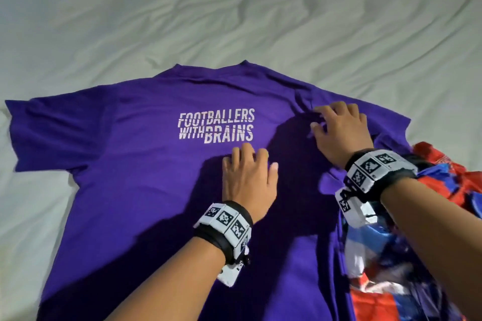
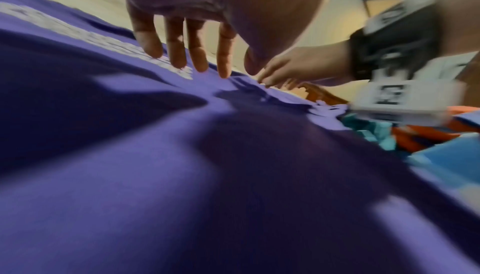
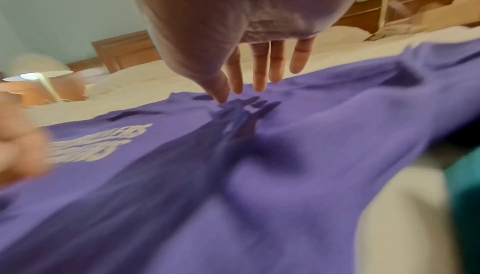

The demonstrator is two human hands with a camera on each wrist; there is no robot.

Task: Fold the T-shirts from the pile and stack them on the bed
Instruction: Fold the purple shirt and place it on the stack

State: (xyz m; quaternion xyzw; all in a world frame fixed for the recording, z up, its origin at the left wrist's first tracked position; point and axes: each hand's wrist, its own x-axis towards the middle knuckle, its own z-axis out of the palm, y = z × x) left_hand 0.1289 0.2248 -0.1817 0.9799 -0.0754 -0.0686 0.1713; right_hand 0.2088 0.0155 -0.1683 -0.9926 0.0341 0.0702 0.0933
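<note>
purple tee (image 1: 135,190) is lying spread print-up on the bed (image 1: 234,8), right edge overlapping the pile (image 1: 443,190). left hand (image 1: 247,180) is resting just below the print, fingers straight and spread. right hand (image 1: 339,130) is touching the wrinkled right shoulder, fingers relaxed, holding nothing.

Bedroom: bed (image 1: 339,8), lamp (image 3: 39,75).
</note>
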